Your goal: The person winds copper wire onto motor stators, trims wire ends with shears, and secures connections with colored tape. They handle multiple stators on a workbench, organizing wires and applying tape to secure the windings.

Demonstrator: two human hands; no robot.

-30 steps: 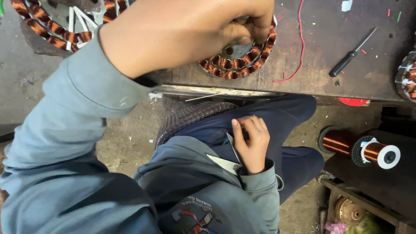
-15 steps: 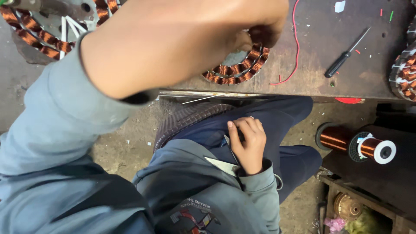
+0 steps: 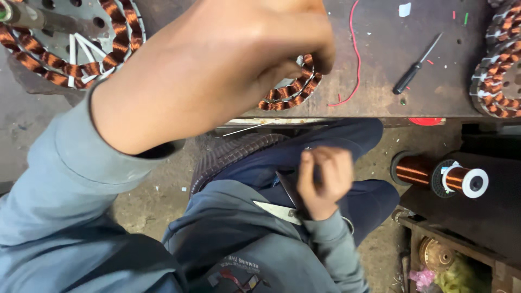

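- The left hand (image 3: 271,49) is raised over the workbench (image 3: 380,54), fingers bunched and pinched at the top edge of a round motor winding (image 3: 290,92) – a ring of copper coils on a metal core. What the fingertips clamp, a wire end or a coil edge, I cannot tell; the hand itself hides that spot.
- The winding lies flat on the bench near its front edge, half covered by the left hand.
- The right hand (image 3: 323,182) rests low over the lap, fingers curled in a narrow grip around something slim and dark; a pale strip (image 3: 277,211) pokes out beneath the wrist. What exactly it holds is not clear.
- My reading of the step: the winding is being handled at its rim, coil by coil. The next move would call for a fine, steady pinch and a light pull, since thin copper wire kinks and snaps easily.
- On the bench – a dark, scuffed top – lie a small screwdriver (image 3: 415,73), a loose red wire (image 3: 353,54), a larger winding (image 3: 70,43) on a holed metal plate at the far left and another winding (image 3: 499,76) at the right edge.
- Below, the floor (image 3: 141,206) is bare and dusty. A spool of copper wire (image 3: 439,176) lies on its side to the right, and a box of odd parts (image 3: 450,260) sits in the lower right corner.
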